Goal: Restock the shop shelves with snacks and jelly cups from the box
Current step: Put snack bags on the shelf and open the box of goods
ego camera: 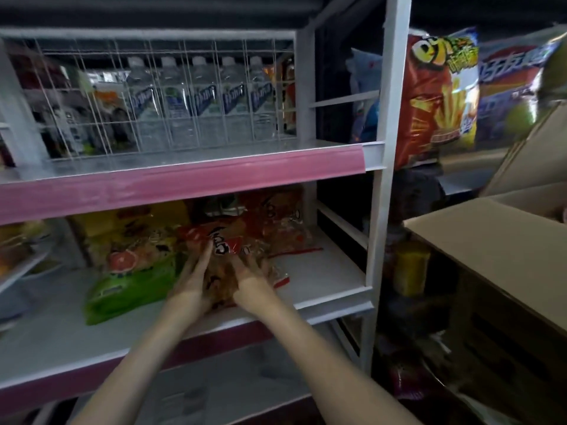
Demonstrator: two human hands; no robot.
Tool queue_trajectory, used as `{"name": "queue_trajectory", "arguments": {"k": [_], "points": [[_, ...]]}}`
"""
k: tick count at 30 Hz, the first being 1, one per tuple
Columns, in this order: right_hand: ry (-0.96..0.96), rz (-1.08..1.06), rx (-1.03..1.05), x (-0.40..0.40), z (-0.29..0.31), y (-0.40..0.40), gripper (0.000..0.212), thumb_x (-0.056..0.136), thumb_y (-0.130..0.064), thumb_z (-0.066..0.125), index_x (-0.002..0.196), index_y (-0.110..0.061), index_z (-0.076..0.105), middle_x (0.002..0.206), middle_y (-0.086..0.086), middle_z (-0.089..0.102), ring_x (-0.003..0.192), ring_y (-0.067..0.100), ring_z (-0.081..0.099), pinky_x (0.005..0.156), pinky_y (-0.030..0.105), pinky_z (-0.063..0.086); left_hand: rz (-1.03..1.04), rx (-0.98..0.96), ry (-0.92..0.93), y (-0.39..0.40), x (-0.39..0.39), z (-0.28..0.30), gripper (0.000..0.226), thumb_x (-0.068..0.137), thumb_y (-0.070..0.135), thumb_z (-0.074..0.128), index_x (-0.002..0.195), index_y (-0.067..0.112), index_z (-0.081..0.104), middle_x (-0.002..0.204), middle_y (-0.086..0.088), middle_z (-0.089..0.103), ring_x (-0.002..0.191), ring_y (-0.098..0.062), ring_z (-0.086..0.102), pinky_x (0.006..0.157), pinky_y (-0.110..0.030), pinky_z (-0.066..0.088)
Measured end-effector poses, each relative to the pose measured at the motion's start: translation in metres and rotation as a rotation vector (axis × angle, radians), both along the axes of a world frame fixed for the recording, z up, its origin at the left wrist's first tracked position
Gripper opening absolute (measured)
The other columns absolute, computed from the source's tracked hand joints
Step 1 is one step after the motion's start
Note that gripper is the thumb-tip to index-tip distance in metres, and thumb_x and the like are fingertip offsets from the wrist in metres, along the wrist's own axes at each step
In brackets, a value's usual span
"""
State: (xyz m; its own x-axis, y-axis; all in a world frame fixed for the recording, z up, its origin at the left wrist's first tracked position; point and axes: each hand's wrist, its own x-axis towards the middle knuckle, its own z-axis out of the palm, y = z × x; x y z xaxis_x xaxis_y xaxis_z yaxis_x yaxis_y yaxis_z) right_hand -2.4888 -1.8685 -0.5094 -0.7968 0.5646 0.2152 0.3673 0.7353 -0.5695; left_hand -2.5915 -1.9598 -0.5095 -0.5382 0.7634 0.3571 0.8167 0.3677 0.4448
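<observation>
Red-topped clear snack bag (227, 259) on the middle shelf (322, 271), beside a green bag (129, 286); our left hand (191, 279) and right hand (250, 279) lie on it with fingers extended, pressing. Cardboard box (491, 256) stands right.

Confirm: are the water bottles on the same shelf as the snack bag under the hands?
No, the water bottles stand behind a wire rack one shelf above the red snack bag.

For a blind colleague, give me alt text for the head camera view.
Both hands, left hand and right hand, press a red snack bag onto the middle shelf beside a green bag; water bottles stand above.
</observation>
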Motion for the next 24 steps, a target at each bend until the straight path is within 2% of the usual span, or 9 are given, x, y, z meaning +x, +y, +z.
{"name": "queue_trajectory", "arguments": {"k": [4, 7, 10, 12, 15, 17, 19, 22, 24], "points": [[0.046, 0.024, -0.129, 0.022, 0.012, 0.010, 0.060, 0.090, -0.001, 0.044, 0.145, -0.020, 0.028, 0.150, 0.012, 0.024, 0.138, 0.032, 0.023, 0.112, 0.035, 0.024, 0.028, -0.143, -0.004, 0.003, 0.002, 0.005, 0.082, 0.087, 0.017, 0.062, 0.147, 0.037, 0.010, 0.156, 0.007, -0.010, 0.145, -0.022, 0.003, 0.114, -0.041, 0.025], [0.259, -0.107, -0.078, 0.057, 0.043, 0.013, 0.056, 0.089, 0.004, 0.043, 0.141, -0.015, 0.035, 0.142, 0.014, 0.036, 0.130, 0.028, 0.039, 0.103, 0.026, 0.034, 0.072, -0.008, 0.076, -0.006, 0.024, 0.019, 0.068, 0.086, 0.013, 0.062, 0.145, 0.023, 0.028, 0.157, -0.001, 0.007, 0.142, -0.028, 0.017, 0.114, -0.043, 0.025], [0.768, -0.284, 0.008, 0.117, 0.078, -0.002, 0.039, 0.090, 0.003, 0.047, 0.126, -0.013, 0.046, 0.124, 0.006, 0.049, 0.109, 0.012, 0.051, 0.086, 0.011, 0.040, -0.110, 0.325, 0.236, -0.010, 0.067, 0.042, 0.049, 0.085, 0.005, 0.059, 0.132, 0.013, 0.048, 0.143, -0.006, 0.037, 0.124, -0.028, 0.045, 0.104, -0.037, 0.038], [1.205, -0.359, -0.039, 0.154, 0.115, -0.016, 0.032, 0.090, 0.005, 0.046, 0.114, -0.015, 0.047, 0.115, 0.006, 0.050, 0.095, 0.007, 0.053, 0.078, 0.010, 0.044, -0.284, 0.515, 0.307, -0.001, 0.102, 0.067, 0.040, 0.084, 0.001, 0.056, 0.124, 0.010, 0.054, 0.130, -0.006, 0.046, 0.119, -0.019, 0.048, 0.100, -0.028, 0.040], [1.688, -0.463, -0.093, 0.197, 0.200, -0.003, 0.026, 0.090, 0.002, 0.043, 0.114, -0.006, 0.045, 0.114, 0.008, 0.046, 0.093, 0.006, 0.049, 0.087, 0.014, 0.044, -0.476, 0.731, 0.243, 0.033, 0.159, 0.117, 0.036, 0.083, -0.002, 0.054, 0.118, 0.005, 0.053, 0.117, -0.010, 0.050, 0.107, -0.018, 0.052, 0.094, -0.021, 0.043], [1.652, -0.646, -0.046, 0.224, 0.249, 0.025, 0.048, 0.091, -0.021, 0.039, 0.133, 0.003, 0.037, 0.132, 0.007, 0.038, 0.107, 0.006, 0.036, 0.110, 0.031, 0.029, -0.595, 0.792, 0.118, 0.060, 0.203, 0.149, 0.039, 0.082, 0.003, 0.051, 0.121, 0.005, 0.049, 0.116, -0.008, 0.048, 0.102, -0.018, 0.054, 0.088, -0.020, 0.045], [1.496, -0.833, 0.055, 0.261, 0.268, 0.050, 0.068, 0.088, -0.038, 0.033, 0.140, 0.005, 0.028, 0.147, 0.018, 0.027, 0.116, 0.012, 0.032, 0.113, 0.036, 0.020, -0.724, 0.782, 0.010, 0.081, 0.245, 0.173, 0.043, 0.083, 0.006, 0.050, 0.125, 0.007, 0.044, 0.119, -0.006, 0.045, 0.101, -0.017, 0.054, 0.083, -0.014, 0.043], [1.320, -1.086, 0.221, 0.335, 0.275, 0.080, 0.051, 0.091, -0.025, 0.037, 0.135, 0.000, 0.032, 0.143, 0.020, 0.028, 0.130, 0.031, 0.032, 0.105, 0.033, 0.024, -0.824, 0.745, -0.065, 0.115, 0.302, 0.191, 0.045, 0.084, 0.004, 0.054, 0.127, 0.008, 0.041, 0.121, -0.010, 0.046, 0.100, -0.016, 0.050, 0.084, -0.012, 0.041], [1.128, -1.323, 0.338, 0.386, 0.272, 0.092, 0.048, 0.091, -0.020, 0.038, 0.136, -0.002, 0.030, 0.142, 0.017, 0.028, 0.130, 0.030, 0.032, 0.100, 0.030, 0.022, -0.867, 0.688, -0.109, 0.136, 0.338, 0.196, 0.046, 0.084, 0.007, 0.055, 0.127, 0.010, 0.041, 0.121, -0.010, 0.047, 0.102, -0.021, 0.051, 0.090, -0.029, 0.044]]}}
